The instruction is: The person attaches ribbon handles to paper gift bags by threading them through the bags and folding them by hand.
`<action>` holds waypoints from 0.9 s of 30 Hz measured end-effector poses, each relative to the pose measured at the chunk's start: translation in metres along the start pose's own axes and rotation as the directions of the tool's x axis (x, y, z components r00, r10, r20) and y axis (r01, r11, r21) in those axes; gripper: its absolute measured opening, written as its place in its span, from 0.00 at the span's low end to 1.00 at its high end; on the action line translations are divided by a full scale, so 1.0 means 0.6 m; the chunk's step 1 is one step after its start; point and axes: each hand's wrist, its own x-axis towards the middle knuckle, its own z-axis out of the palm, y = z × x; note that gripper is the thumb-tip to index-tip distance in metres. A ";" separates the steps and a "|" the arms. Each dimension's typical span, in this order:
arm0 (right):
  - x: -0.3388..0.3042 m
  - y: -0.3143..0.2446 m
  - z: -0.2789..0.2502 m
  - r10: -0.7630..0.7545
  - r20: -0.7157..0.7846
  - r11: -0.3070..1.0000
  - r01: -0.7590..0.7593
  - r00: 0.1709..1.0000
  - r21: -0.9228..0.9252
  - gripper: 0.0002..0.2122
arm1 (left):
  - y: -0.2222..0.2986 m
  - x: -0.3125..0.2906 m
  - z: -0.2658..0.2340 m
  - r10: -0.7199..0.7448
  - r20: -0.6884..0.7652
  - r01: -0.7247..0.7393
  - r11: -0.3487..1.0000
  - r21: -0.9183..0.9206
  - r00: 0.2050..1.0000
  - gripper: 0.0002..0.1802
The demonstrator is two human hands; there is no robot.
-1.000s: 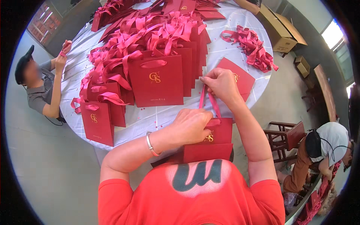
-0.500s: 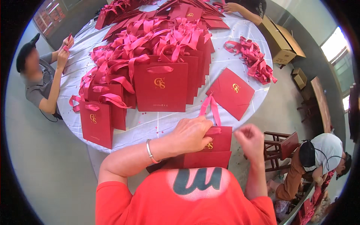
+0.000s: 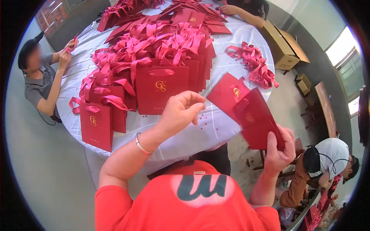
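Observation:
My right hand [image 3: 280, 150] grips a flat red paper gift bag [image 3: 256, 115] by its lower end, off the right edge of the round table. The far part of this bag overlaps another flat red gift bag [image 3: 224, 92] with a gold emblem, lying on the white tablecloth. Any ribbon handle on the held bag is hidden. Over the near side of the table is my left hand [image 3: 181, 113], its fingers loosely bent and apart, with nothing in them. Just beyond it stand rows of upright red gift bags [image 3: 162, 84] with pink ribbon handles.
A heap of pink ribbons [image 3: 256, 63] lies on the table's right side. More flat red bags [image 3: 189, 17] are piled at the back. One person [image 3: 40, 77] sits on the left, another person's arm [image 3: 244, 13] reaches in from behind. Cardboard boxes [image 3: 285, 46] stand beyond the table.
A red bag near my lap has left that spot; my right hand now holds one farther right, over the flat bag. My left hand has let go and moved forward and left.

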 end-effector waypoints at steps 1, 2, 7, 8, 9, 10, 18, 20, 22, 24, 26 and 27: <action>0.019 -0.020 0.005 -0.178 0.006 0.973 0.177 0.984 -0.150 0.12 | 0.001 0.002 -0.003 0.004 -0.001 -0.004 1.000 0.002 1.000 0.08; 0.025 -0.034 0.009 -0.228 0.076 0.953 0.238 0.971 -0.189 0.13 | 0.001 0.005 -0.005 -0.055 0.013 0.055 0.998 0.011 0.998 0.07; -0.022 -0.028 0.097 -0.534 0.460 0.762 0.639 0.710 -0.102 0.15 | -0.019 0.018 -0.016 -0.106 -0.014 0.106 0.991 0.077 0.994 0.06; -0.037 -0.026 0.109 -0.531 0.513 0.754 0.652 0.674 -0.076 0.15 | -0.021 0.018 -0.014 -0.030 -0.065 0.042 0.983 0.179 0.997 0.06; -0.046 -0.025 0.119 -0.527 0.564 0.747 0.663 0.636 -0.049 0.15 | -0.022 0.019 -0.013 0.049 -0.107 -0.017 0.959 0.283 0.993 0.05; -0.050 -0.028 0.127 -0.551 0.554 0.741 0.671 0.624 -0.018 0.14 | -0.024 0.020 -0.011 0.046 -0.109 -0.014 0.959 0.283 0.993 0.05; -0.072 -0.046 0.170 -0.585 0.648 0.742 0.644 0.487 0.186 0.10 | -0.036 0.012 0.009 0.459 0.192 -0.446 0.546 0.709 0.867 0.12; -0.073 -0.050 0.178 -0.609 0.650 0.737 0.627 0.454 0.251 0.08 | -0.039 0.011 0.012 0.398 0.276 -0.450 0.458 0.767 0.875 0.14; -0.077 -0.053 0.187 -0.597 0.659 0.765 0.570 0.457 0.299 0.09 | -0.042 0.006 0.012 0.392 0.309 -0.458 0.381 0.803 0.867 0.15; -0.067 -0.048 0.184 -0.575 0.614 0.816 0.434 0.541 0.382 0.14 | -0.045 0.006 0.017 0.391 0.325 -0.468 0.361 0.806 0.861 0.15; -0.032 -0.040 0.170 -0.495 0.507 0.862 0.326 0.706 0.388 0.15 | -0.048 0.007 0.014 0.389 0.343 -0.477 0.331 0.814 0.855 0.15; -0.009 -0.022 0.160 -0.441 0.488 0.885 0.276 0.753 0.375 0.12 | -0.042 0.005 0.018 0.381 0.346 -0.476 0.330 0.815 0.857 0.15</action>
